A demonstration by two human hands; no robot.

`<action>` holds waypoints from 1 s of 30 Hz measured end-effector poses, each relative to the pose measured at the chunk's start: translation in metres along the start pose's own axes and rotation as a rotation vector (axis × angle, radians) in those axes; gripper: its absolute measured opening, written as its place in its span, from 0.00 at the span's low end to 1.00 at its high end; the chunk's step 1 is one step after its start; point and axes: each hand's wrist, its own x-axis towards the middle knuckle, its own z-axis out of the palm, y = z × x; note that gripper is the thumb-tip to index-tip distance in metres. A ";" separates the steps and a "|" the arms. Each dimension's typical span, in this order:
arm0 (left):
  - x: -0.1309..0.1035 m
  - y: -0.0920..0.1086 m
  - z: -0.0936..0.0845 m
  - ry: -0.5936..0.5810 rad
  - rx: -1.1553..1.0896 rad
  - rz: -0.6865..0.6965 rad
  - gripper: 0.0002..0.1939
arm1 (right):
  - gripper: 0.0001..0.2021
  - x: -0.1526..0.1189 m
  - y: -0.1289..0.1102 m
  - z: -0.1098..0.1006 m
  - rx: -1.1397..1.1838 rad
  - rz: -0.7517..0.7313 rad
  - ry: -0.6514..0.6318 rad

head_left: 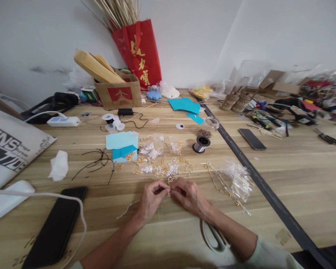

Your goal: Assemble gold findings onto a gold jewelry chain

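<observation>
Fingertips almost meeting, my left hand (153, 196) and my right hand (188, 195) pinch a small part of a jewelry chain between them. A gold loop (170, 180) shows just above the fingertips. Out from under my left hand runs a thin silver chain (128, 209), lying on the table. The exact spot that the fingers grip is too small to make out. Loose silver beads (172, 169) and gold beads (140, 160) lie scattered just beyond both hands. Scissors with pale handles (212, 236) rest partly beneath my right forearm.
A wire spool (201, 145) stands beyond my right hand. To the right lie finished-looking gold and silver chains (222, 185) and clear plastic bags (239, 179). Blue cards (123, 144) and black cord (96, 161) are at left, with a black phone (56, 224) nearer.
</observation>
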 end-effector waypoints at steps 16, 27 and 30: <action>0.002 0.002 0.000 0.008 -0.069 -0.047 0.05 | 0.07 0.001 -0.004 -0.002 0.133 0.099 -0.023; 0.003 0.006 -0.002 0.037 -0.111 -0.134 0.05 | 0.10 -0.002 -0.010 -0.014 -0.076 -0.049 -0.166; 0.004 0.006 -0.002 0.061 -0.096 -0.125 0.05 | 0.06 -0.003 -0.010 -0.012 -0.104 -0.082 -0.192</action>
